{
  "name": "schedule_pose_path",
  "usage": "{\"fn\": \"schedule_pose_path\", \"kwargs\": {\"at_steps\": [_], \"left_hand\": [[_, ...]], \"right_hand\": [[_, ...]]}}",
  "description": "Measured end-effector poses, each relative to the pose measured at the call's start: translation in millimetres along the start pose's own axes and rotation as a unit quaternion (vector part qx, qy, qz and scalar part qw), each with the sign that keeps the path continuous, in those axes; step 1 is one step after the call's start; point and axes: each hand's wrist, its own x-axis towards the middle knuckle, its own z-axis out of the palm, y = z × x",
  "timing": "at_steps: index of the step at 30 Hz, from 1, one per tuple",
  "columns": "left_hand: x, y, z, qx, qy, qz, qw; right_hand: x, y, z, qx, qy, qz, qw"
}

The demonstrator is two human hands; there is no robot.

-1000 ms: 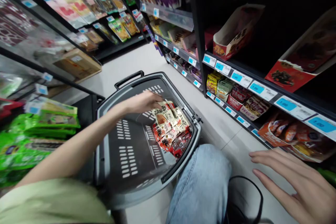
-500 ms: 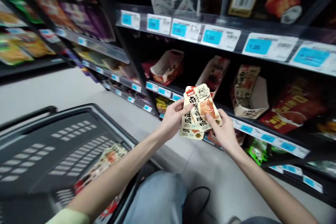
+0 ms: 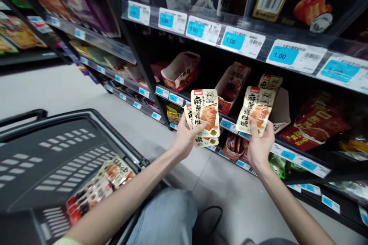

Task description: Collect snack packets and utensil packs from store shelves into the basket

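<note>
My left hand (image 3: 185,138) is closed around several cream snack packets (image 3: 204,113), fanned a little, with the thumb pressed on the front one. In my right hand (image 3: 261,147) a single matching packet (image 3: 257,109) is pinched between thumb and fingers, its printed front facing me. That packet is in front of an open display box (image 3: 281,111) on the shelf, where another cream packet (image 3: 270,81) stands. A dark shopping basket (image 3: 66,130) at the lower left holds several packets (image 3: 92,195), partly hidden behind my left forearm.
Two red-and-white display boxes (image 3: 181,72) (image 3: 230,84) and a red bag (image 3: 319,122) sit on the same shelf. Above runs a shelf edge with blue-and-white price tags (image 3: 232,40). Grey floor (image 3: 184,168) lies below my hands.
My hands have moved apart. The right one has drawn a packet away from the stack to the right, towards the display box; the left keeps the others and has shifted slightly left.
</note>
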Motion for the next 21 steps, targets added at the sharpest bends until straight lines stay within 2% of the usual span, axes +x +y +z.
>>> {"fn": "schedule_pose_path", "kwargs": {"at_steps": [3, 6, 8, 9, 12, 16, 18, 21], "left_hand": [[-4.6, -1.7, 1.9, 0.024, -0.001, -0.02, 0.999], [-11.5, -6.0, 3.7, 0.057, 0.01, -0.037, 0.998], [-15.3, -8.7, 4.3, 0.089, 0.025, -0.037, 0.995], [-16.9, -9.9, 4.8, 0.104, 0.027, -0.035, 0.994], [-20.8, -13.3, 7.5, 0.1, -0.005, -0.041, 0.994], [-22.0, -14.9, 12.6, -0.007, -0.075, -0.088, 0.993], [-19.1, -12.0, 12.1, -0.037, -0.069, -0.078, 0.994], [-10.4, -2.6, 5.4, -0.083, -0.009, -0.038, 0.996]], "right_hand": [[-8.2, -6.3, 1.4, -0.038, -0.118, 0.015, 0.992], [-24.1, -17.7, 6.3, -0.055, -0.268, 0.025, 0.962], [-33.1, -21.7, 9.6, -0.062, -0.321, 0.025, 0.945], [-36.4, -21.5, 11.1, -0.062, -0.327, 0.031, 0.943], [-41.8, -14.5, 14.8, -0.045, -0.293, 0.073, 0.952], [-38.9, -7.7, 16.5, 0.0, -0.238, 0.114, 0.965], [-32.7, -10.5, 15.1, 0.004, -0.205, 0.106, 0.973], [-18.4, -16.8, 11.4, 0.011, -0.099, 0.025, 0.995]]}}
